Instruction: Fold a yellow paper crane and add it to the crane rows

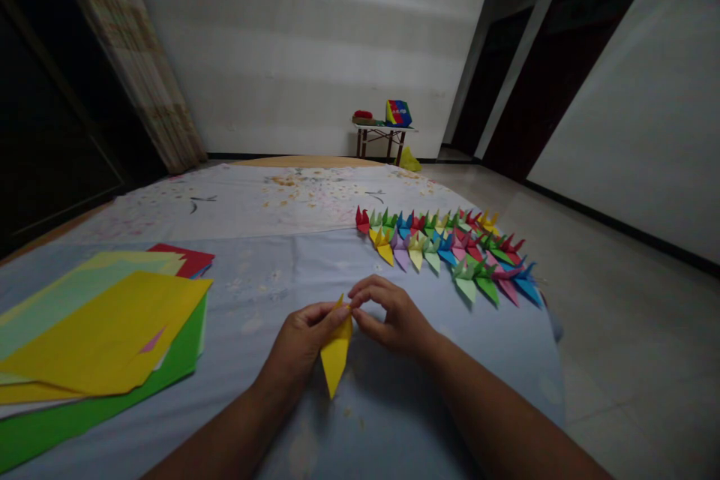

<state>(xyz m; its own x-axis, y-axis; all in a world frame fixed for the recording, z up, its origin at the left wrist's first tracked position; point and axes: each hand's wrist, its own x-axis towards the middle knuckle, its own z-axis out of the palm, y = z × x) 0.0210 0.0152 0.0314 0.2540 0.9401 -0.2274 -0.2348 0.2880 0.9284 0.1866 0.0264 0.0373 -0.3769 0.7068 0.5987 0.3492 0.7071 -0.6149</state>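
A yellow folded paper piece (336, 357), long and pointed at its lower end, hangs tilted above the cloth in front of me. My left hand (308, 331) pinches it near the top, thumb over the front face. From the right, my right hand (391, 315) closes thumb and forefinger on its upper right edge, where a small part is hidden by the fingertips. Beyond my right hand stand rows of folded paper cranes (416, 244) in red, green, blue, yellow, pink and purple.
A stack of coloured paper sheets (112, 330) lies on the left of the table. A blue floral tablecloth (253, 405) covers the table. Against the far wall, a small table (385, 129) holds a colourful box (398, 113). A yellow bag (409, 160) rests on the floor beside it.
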